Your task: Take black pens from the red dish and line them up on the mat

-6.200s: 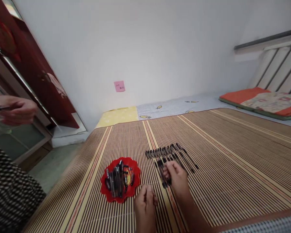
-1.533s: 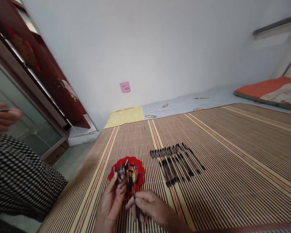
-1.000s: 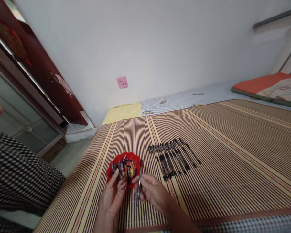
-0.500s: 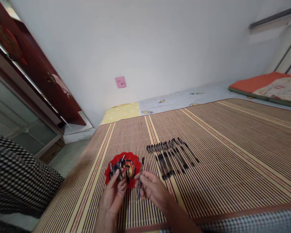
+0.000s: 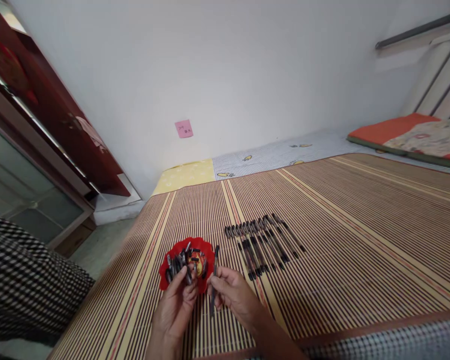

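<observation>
In my right hand (image 5: 228, 292), a slim dark pen (image 5: 215, 257) is pinched between thumb and fingers, standing nearly upright at the right edge of a red scalloped bowl (image 5: 164, 285). My left hand (image 5: 177, 302) is closed around a bunch of short dark pen parts (image 5: 180, 262) over that bowl; their exact kind is hard to make out. Small dark and silvery pieces (image 5: 195, 254) lie inside the bowl. To the right, several pens (image 5: 262, 257) lie slanted side by side on the mat, below a row of short black pieces resembling pen caps (image 5: 243, 229).
A striped bamboo mat (image 5: 341, 240) covers the bed, with a patterned sheet (image 5: 270, 152) along the wall. An orange-and-floral folded pad (image 5: 393, 129) lies at the far right. At the left are a person's checked garment (image 5: 30, 275) and a dark red door (image 5: 67, 120).
The view has shifted slightly. My right hand still pinches the pen, now turned a little more upright. My left hand keeps its bunch over the bowl.
</observation>
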A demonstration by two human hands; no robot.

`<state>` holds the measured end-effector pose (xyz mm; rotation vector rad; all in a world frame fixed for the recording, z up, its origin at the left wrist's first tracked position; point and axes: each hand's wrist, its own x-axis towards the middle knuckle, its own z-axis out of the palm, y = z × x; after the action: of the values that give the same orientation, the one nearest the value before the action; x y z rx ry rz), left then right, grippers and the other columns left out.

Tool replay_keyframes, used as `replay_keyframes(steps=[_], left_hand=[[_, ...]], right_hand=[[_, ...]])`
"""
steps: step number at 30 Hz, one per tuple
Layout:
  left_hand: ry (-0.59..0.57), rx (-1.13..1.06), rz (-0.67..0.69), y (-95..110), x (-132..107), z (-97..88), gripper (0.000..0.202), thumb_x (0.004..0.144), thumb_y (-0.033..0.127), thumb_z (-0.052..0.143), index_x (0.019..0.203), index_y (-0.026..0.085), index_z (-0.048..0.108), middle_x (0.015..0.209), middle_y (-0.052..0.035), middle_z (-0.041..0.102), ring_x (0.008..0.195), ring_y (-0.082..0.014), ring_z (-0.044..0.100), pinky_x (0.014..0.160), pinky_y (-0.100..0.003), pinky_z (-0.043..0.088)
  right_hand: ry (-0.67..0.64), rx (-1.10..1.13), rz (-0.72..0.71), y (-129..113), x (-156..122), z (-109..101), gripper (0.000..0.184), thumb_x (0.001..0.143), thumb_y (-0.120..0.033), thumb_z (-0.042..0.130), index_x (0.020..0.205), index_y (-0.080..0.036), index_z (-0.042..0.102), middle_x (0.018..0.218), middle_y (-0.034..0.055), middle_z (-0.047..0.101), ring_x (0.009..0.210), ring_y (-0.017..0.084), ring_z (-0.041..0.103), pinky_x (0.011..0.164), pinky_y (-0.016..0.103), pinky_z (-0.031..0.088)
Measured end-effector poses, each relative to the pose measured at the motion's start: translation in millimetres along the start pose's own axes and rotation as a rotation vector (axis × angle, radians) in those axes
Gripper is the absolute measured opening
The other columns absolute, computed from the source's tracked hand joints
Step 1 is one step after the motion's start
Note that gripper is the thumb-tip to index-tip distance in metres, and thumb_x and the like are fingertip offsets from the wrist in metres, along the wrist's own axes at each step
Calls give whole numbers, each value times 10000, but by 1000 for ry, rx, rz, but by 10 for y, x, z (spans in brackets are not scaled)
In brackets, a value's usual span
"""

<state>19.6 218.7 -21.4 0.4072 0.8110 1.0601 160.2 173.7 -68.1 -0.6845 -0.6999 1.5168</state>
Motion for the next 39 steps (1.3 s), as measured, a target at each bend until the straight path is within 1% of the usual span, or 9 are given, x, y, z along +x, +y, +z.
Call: replay_keyframes(steps=[5, 8, 13, 16, 20, 25, 28, 34, 39], left_hand=[[-23, 43, -13, 3, -4, -9, 193, 911, 88, 507, 947, 25, 686, 718, -74, 646, 503, -74, 514, 414, -170, 398], [-42, 93, -29, -10, -11, -19, 165, 861, 159, 617, 975, 61, 686, 722, -55, 651, 482, -71, 491, 394, -168, 366], [-152, 211, 60, -55, -26, -36, 282, 734, 339, 811, 765, 124, 631, 556, 54, 505, 434, -29, 358, 397, -149, 289], [-133, 272, 82, -76, -31, -39, 360, 668, 362, 864, 793, 129, 620, 498, 108, 395, 413, -9, 261, 389, -139, 205], [-75, 314, 117, -92, -16, -38, 413, 596, 353, 905, 767, 143, 593, 515, 113, 409, 412, -3, 235, 396, -152, 173], [-46, 367, 141, -104, 12, -48, 455, 583, 418, 899, 824, 118, 657, 524, 98, 417, 442, -12, 260, 426, -154, 199], [-51, 392, 142, -102, 3, -42, 450, 604, 445, 881, 830, 117, 673, 493, 111, 352, 442, -20, 252, 429, -156, 197], [-109, 398, 125, -79, -44, 3, 424, 628, 434, 871, 826, 111, 681, 485, 120, 291, 438, -22, 220, 422, -157, 188], [-171, 395, 83, -63, -39, -45, 396, 671, 428, 848, 830, 121, 656, 508, 120, 272, 453, -27, 187, 422, -159, 175]], right_hand=[[-7, -144, -30, 22, 3, 1, 459, 681, -553, 788, 708, -174, 531, 599, -52, 602, 411, 50, 483, 426, 185, 388], [-64, -244, -19, 51, -16, 7, 457, 674, -547, 787, 685, -184, 509, 539, -78, 541, 397, 53, 464, 413, 181, 366], [-116, -368, 58, 86, -68, 40, 328, 722, -431, 752, 723, -184, 537, 530, -77, 533, 400, 65, 467, 404, 181, 359], [-120, -414, 98, 83, -85, 51, 274, 712, -372, 743, 724, -186, 542, 492, -87, 505, 388, 70, 453, 384, 177, 330], [-133, -422, 115, 83, -89, 42, 267, 702, -359, 739, 717, -189, 534, 501, -84, 514, 386, 68, 451, 383, 175, 317], [-117, -421, 109, 53, -104, 51, 259, 697, -345, 741, 719, -188, 536, 510, -85, 515, 392, 64, 442, 391, 174, 314], [-110, -422, 104, 19, -116, 69, 264, 696, -342, 742, 705, -188, 528, 501, -88, 506, 409, 66, 455, 408, 175, 325], [-137, -442, 76, 25, -109, 53, 257, 745, -363, 718, 705, -189, 532, 496, -90, 489, 407, 69, 448, 414, 182, 318], [-184, -443, 70, 36, -104, 32, 272, 791, -403, 688, 717, -181, 549, 518, -80, 511, 406, 63, 447, 418, 182, 324]])
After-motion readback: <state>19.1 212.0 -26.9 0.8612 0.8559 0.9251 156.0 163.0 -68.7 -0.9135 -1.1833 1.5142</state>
